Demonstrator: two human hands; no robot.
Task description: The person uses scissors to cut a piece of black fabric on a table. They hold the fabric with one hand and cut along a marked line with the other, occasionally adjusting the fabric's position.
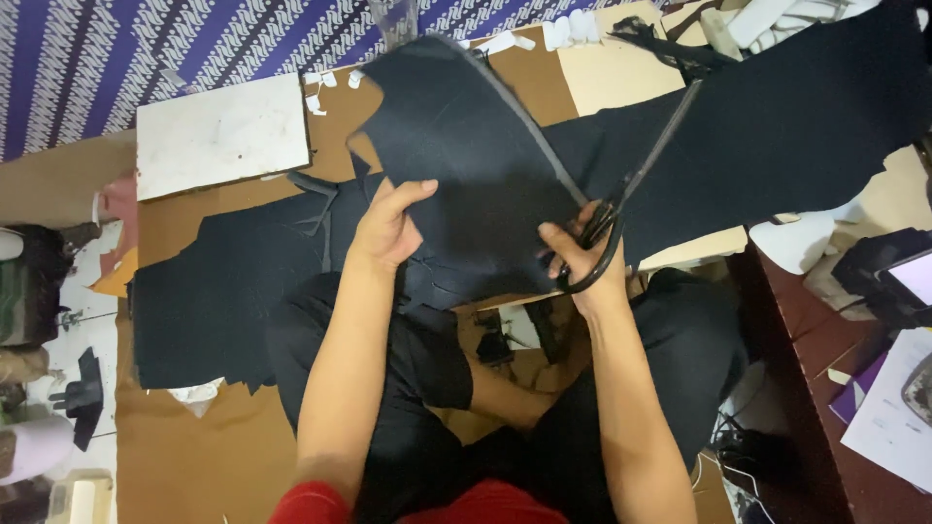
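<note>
The left hand [386,228] pinches the lower left edge of a dark fabric piece [476,165], thumb on top, fingers curled beneath. The right hand [582,257] has its fingers closed through the loops of black scissors [636,180], whose blades are parted along the fabric's right edge, above brown cardboard [194,456] strewn with more dark cloth [777,126].

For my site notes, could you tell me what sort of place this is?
Probably a small tailoring or garment-cutting workshop: the right hand works scissors through dark fabric, with cardboard patterns beneath.
</note>
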